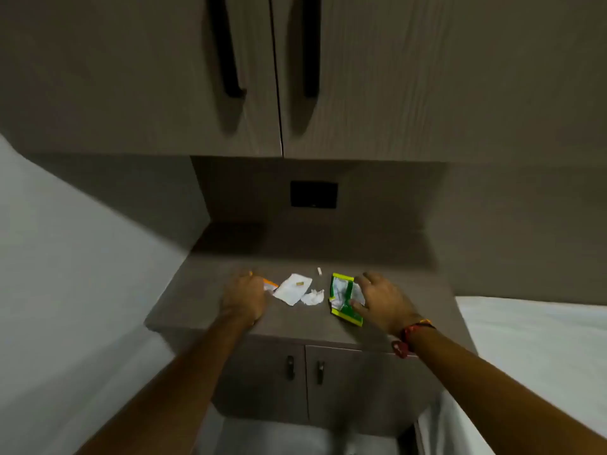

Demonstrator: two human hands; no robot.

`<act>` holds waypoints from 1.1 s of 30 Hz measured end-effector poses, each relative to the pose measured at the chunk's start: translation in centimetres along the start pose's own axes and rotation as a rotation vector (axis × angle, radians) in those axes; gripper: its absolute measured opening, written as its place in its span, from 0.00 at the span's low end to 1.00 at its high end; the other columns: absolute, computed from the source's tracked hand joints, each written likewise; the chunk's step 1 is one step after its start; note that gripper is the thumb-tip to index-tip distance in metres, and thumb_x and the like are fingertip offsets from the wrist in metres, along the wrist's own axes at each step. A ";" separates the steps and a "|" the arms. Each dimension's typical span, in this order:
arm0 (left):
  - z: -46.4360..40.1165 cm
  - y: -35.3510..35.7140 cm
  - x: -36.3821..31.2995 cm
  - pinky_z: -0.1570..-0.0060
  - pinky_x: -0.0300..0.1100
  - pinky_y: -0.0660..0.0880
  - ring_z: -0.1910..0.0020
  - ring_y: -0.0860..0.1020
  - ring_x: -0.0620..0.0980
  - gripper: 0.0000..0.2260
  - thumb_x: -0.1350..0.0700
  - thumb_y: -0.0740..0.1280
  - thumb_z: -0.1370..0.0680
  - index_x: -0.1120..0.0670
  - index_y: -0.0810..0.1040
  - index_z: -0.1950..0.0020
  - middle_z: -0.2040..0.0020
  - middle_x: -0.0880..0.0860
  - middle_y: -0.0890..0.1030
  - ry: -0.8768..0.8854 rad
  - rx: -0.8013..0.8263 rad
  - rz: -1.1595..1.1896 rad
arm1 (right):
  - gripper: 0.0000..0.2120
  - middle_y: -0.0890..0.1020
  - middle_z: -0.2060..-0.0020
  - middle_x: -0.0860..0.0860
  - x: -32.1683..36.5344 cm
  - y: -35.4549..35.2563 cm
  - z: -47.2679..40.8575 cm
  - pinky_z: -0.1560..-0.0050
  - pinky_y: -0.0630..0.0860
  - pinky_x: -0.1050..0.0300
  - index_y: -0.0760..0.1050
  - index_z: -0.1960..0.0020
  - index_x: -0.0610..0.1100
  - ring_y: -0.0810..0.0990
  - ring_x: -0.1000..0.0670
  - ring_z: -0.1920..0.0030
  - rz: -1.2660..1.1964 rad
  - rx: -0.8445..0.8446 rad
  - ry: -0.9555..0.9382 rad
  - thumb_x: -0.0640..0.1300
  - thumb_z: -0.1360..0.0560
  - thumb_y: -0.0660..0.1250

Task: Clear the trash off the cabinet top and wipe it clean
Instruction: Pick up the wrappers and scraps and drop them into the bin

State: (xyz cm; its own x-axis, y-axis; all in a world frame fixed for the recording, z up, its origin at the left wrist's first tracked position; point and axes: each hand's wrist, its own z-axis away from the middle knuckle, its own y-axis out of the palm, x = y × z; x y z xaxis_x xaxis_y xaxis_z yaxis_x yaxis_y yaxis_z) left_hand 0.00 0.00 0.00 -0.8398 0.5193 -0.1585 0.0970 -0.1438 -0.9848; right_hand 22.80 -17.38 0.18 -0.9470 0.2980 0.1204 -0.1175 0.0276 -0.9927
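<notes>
Two hands are reached out over the table (197, 310) at once, one to each end of the litter, so that the trash can be gathered from both sides. The left hand (244, 298) is curled, knuckles up, over an orange wrapper (270, 284), of which only a strip shows beyond the fingers; whether it is already gripped cannot be told, since the palm side is hidden and the picture is blurred. The right hand (382, 298) is spread, and its thumb and fingers are laid on the right edge of a green packet (343, 298), which is crumpled and lies flat; it appears to be touched, perhaps pinched, but not lifted. A red band (407, 339) is worn on that wrist.

Between the hands, untouched, a white paper (290, 290) is spread with a small brown bit (299, 284) on it, and a crumpled scrap (313, 297) lies just beside its right corner. Farther back a small white stub (319, 271) lies alone. All of it is kept toward the front half of the top, within easy reach, while the back under the wall panel (313, 194) is left bare.

No cloth is seen, so the clearing is judged barely begun, and the wiping is left for later. Below the top, two doors (305, 379) are shut; above, two upper doors (279, 77) are likewise closed. A bed (542, 339) is seen at the right.
</notes>
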 end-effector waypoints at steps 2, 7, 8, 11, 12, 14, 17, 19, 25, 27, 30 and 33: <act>-1.1 3.1 1.4 0.33 0.54 0.72 0.32 0.74 0.61 0.24 0.44 0.66 0.21 0.55 0.72 0.29 0.31 0.60 0.75 -0.199 0.046 0.035 | 0.35 0.67 0.26 0.44 -1.3 3.4 -1.8 0.33 0.71 0.46 0.63 0.25 0.45 0.69 0.41 0.29 -0.068 0.087 0.027 0.64 0.24 0.63; -1.6 8.6 3.0 0.39 0.58 0.75 0.36 0.75 0.63 0.18 0.48 0.66 0.20 0.59 0.75 0.36 0.36 0.61 0.77 -0.239 -0.050 -0.036 | 0.37 0.61 0.22 0.42 -2.5 10.2 -3.2 0.31 0.69 0.43 0.53 0.20 0.43 0.64 0.39 0.25 0.153 0.128 -0.034 0.64 0.21 0.57; -1.6 8.8 2.7 0.40 0.58 0.75 0.37 0.76 0.63 0.16 0.52 0.64 0.19 0.60 0.75 0.36 0.37 0.61 0.78 -0.231 -0.117 -0.055 | 0.32 0.66 0.24 0.41 -2.5 10.6 -3.3 0.33 0.72 0.43 0.57 0.22 0.42 0.68 0.38 0.28 0.200 0.058 -0.046 0.59 0.19 0.58; -1.8 9.3 1.8 0.44 0.57 0.77 0.42 0.79 0.63 0.11 0.59 0.59 0.17 0.62 0.75 0.38 0.41 0.62 0.80 -0.273 -0.274 -0.075 | 0.23 0.78 0.37 0.41 -2.8 10.5 -3.5 0.48 0.80 0.45 0.66 0.30 0.42 0.78 0.39 0.39 0.189 -0.053 -0.037 0.45 0.23 0.65; -1.4 9.4 1.2 0.45 0.56 0.77 0.44 0.79 0.63 0.11 0.59 0.58 0.17 0.62 0.76 0.40 0.43 0.63 0.80 -0.280 -0.376 -0.020 | 0.21 0.80 0.41 0.41 -2.8 10.4 -3.1 0.53 0.80 0.45 0.67 0.31 0.42 0.80 0.38 0.43 0.127 -0.099 -0.003 0.44 0.23 0.64; -0.1 9.4 -0.3 0.47 0.55 0.77 0.47 0.78 0.63 0.11 0.59 0.57 0.16 0.63 0.76 0.43 0.46 0.64 0.79 -0.239 -0.577 0.191 | 0.20 0.80 0.44 0.41 -2.4 10.1 -1.7 0.56 0.78 0.44 0.67 0.31 0.43 0.80 0.36 0.47 -0.099 -0.189 0.116 0.42 0.22 0.62; 3.4 9.9 -5.3 0.50 0.44 0.72 0.52 0.73 0.52 0.09 0.58 0.57 0.16 0.62 0.73 0.46 0.49 0.61 0.76 -0.046 -0.651 0.580 | 0.15 0.79 0.45 0.43 0.2 9.7 1.8 0.50 0.77 0.43 0.68 0.32 0.45 0.78 0.38 0.45 -0.584 -0.304 0.227 0.41 0.19 0.58; 6.3 11.4 -8.6 0.51 0.42 0.72 0.53 0.73 0.49 0.05 0.57 0.57 0.15 0.58 0.69 0.44 0.50 0.56 0.74 0.043 -0.602 0.808 | 0.10 0.80 0.51 0.47 2.4 10.5 5.1 0.51 0.76 0.50 0.69 0.39 0.47 0.79 0.45 0.51 -0.844 -0.472 0.233 0.45 0.18 0.55; 15.8 24.3 -11.6 0.44 0.23 0.66 0.45 0.73 0.31 0.10 0.53 0.56 0.15 0.54 0.70 0.36 0.44 0.42 0.73 0.173 -0.167 0.921 | 0.12 0.76 0.66 0.58 3.9 23.3 16.4 0.71 0.75 0.49 0.61 0.52 0.58 0.76 0.56 0.68 -0.993 -0.361 0.592 0.64 0.19 0.47; 18.4 30.8 -10.2 0.53 0.26 0.69 0.54 0.72 0.37 0.06 0.54 0.58 0.16 0.54 0.71 0.43 0.49 0.45 0.73 0.081 -0.056 0.869 | 0.10 0.78 0.63 0.57 3.2 29.2 19.2 0.67 0.78 0.48 0.62 0.49 0.57 0.80 0.54 0.65 -0.950 -0.298 0.711 0.61 0.17 0.48; 19.5 40.4 -7.8 0.61 0.45 0.69 0.61 0.73 0.51 0.06 0.60 0.62 0.17 0.58 0.71 0.54 0.59 0.57 0.76 -0.144 0.216 0.875 | 0.05 0.82 0.54 0.50 0.9 37.9 21.4 0.60 0.81 0.50 0.62 0.46 0.52 0.83 0.48 0.57 -0.911 -0.073 0.887 0.53 0.16 0.53; 18.8 48.8 -6.5 0.61 0.46 0.72 0.57 0.79 0.58 0.05 0.61 0.64 0.20 0.61 0.74 0.55 0.57 0.61 0.80 -0.458 0.510 0.846 | 0.11 0.81 0.45 0.40 -0.4 45.8 23.0 0.54 0.78 0.49 0.62 0.45 0.46 0.82 0.40 0.49 -0.873 0.250 1.052 0.51 0.19 0.60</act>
State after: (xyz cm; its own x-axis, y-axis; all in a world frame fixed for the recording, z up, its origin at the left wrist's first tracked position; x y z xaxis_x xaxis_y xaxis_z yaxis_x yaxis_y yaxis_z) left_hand 0.18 -26.19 -45.69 -0.7350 -0.2606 -0.6260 0.5932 -0.6945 -0.4073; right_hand 10.92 -38.18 -45.13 0.1148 0.8465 0.5198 -0.7035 0.4387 -0.5591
